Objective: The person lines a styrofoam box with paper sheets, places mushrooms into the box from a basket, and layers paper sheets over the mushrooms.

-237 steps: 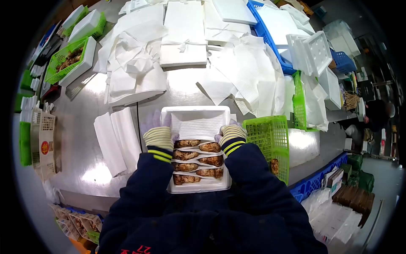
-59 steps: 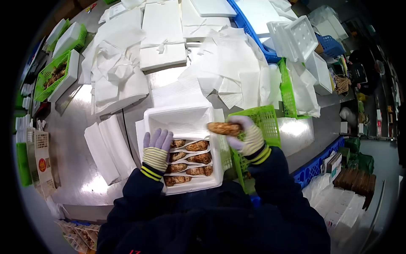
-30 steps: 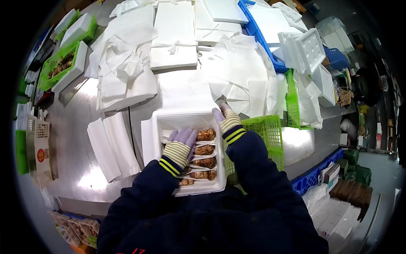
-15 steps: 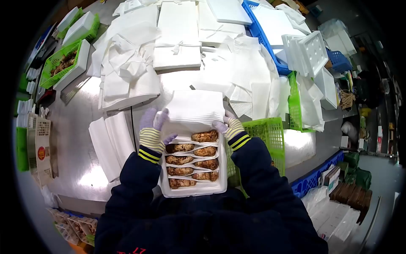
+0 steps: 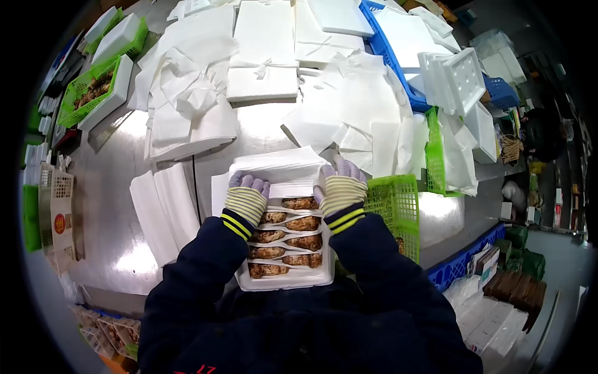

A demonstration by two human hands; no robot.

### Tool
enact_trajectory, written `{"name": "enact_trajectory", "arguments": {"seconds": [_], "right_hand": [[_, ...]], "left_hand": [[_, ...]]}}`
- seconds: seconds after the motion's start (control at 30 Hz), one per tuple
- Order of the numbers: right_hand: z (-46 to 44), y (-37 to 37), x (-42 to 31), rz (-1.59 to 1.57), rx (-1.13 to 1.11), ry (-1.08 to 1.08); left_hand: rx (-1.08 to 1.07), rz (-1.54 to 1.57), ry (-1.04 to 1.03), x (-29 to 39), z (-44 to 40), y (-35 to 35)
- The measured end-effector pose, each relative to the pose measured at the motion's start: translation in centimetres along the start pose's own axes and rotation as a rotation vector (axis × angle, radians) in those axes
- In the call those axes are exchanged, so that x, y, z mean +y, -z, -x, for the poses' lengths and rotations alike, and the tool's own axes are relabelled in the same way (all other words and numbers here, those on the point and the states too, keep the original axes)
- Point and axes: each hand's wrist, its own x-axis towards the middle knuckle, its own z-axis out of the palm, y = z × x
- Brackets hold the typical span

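1. Left hand [image 5: 248,193] and right hand [image 5: 341,184] curl at edges of white ridged paper [image 5: 293,171]; pinch unclear.
2. Done: eight mottled-brown oblong mushrooms [image 5: 303,242] in rectangular white foam box [image 5: 288,287].
3. Left over: one mushroom [image 5: 400,245], green plastic-mesh basket [image 5: 408,193].

My left grip [image 5: 246,201] hides part of the white box [image 5: 286,285] and one end of a brown mushroom [image 5: 274,217]. My right grip [image 5: 340,186] covers some of the box's right rim; whether either pinches the liner sheet [image 5: 283,172], I can't tell. My right sleeve [image 5: 380,268] hides part of the green basket [image 5: 408,202]. Red lettering [image 5: 204,369] on me is cut off below; the red label's [image 5: 60,222] print is too small to read.
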Motion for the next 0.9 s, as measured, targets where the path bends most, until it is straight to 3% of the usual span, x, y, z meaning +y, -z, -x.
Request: {"name": "enact_trajectory", "arguments": {"seconds": [0.03, 0.1, 0.17, 0.23, 0.27, 0.37, 0.4, 0.43, 0.47, 0.5, 0.53, 0.57, 0.6, 0.63, 0.67, 0.8, 0.83, 0.9], "right_hand": [[0.4, 0.1, -0.7, -0.038, 0.032, 0.056], [0.9, -0.5, -2.6, -0.061, -0.137, 0.252], [1.4, -3.2, -2.5, -0.012, -0.119, 0.267], [1.2, -3.5, -2.2, -0.011, -0.286, 0.239], [1.3, -3.4, -2.1, -0.028, -0.292, 0.248], [1.5, -1.8, -1.0, -0.125, -0.259, 0.396], [1.9, 0.6, 0.9, -0.222, -0.114, 0.388], [1.5, 2.9, 2.3, -0.307, -0.19, 0.238], [2.5, 9.6, 3.5, -0.451, -0.023, 0.067], [4.9, 6.3, 7.8, -0.354, 0.025, 0.032], [6.3, 9.0, 9.7, -0.347, 0.001, -0.147], [8.9, 11.9, 10.7, -0.47, -0.067, -0.491], [11.2, 10.1, 13.9, -0.39, -0.105, -0.493], [14.2, 8.0, 17.3, -0.204, -0.123, -0.344], [15.4, 9.0, 16.5, 0.014, -0.543, -0.554], [18.7, 3.8, 14.7, 0.147, -1.152, -0.724], [23.2, -2.6, 16.6, 0.27, -1.13, -0.579], [23.7, -2.3, 14.6, 0.255, -1.015, -0.418]], "left_hand": [[-0.004, 0.003, -0.007, 0.1, 0.2, -0.5], [-0.037, 0.003, 0.027, 0.2, 0.2, -1.4], [-0.021, -0.058, -0.029, 0.1, 0.7, -1.1], [-0.152, -0.017, -0.071, -0.4, 0.8, -1.0], [-0.055, -0.022, -0.114, -0.6, 1.2, -0.6], [-0.384, -0.057, -0.053, 0.0, 1.0, 5.1], [-0.239, -0.014, -0.051, 0.0, 1.7, 3.4], [-0.107, 0.035, -0.034, -0.8, 3.8, 0.9], [0.015, 0.124, -0.021, -2.0, 5.3, -1.7], [0.005, 0.181, -0.026, -1.1, 4.5, 2.7], [0.105, 0.229, -0.005, -1.6, 5.4, 1.7], [0.207, 0.291, 0.007, -1.7, 6.0, 0.5], [0.227, 0.323, 0.036, -1.6, 6.1, 1.2], [0.247, 0.365, 0.054, -1.3, 5.9, 1.8], [0.233, 0.383, 0.096, -1.2, 6.1, 1.3], [0.269, 0.438, 0.112, -0.2, 5.5, 2.4], [0.263, 0.436, 0.107, 0.0, 5.4, 2.4], [0.254, 0.485, 0.081, 0.0, 5.4, 2.6]]}}
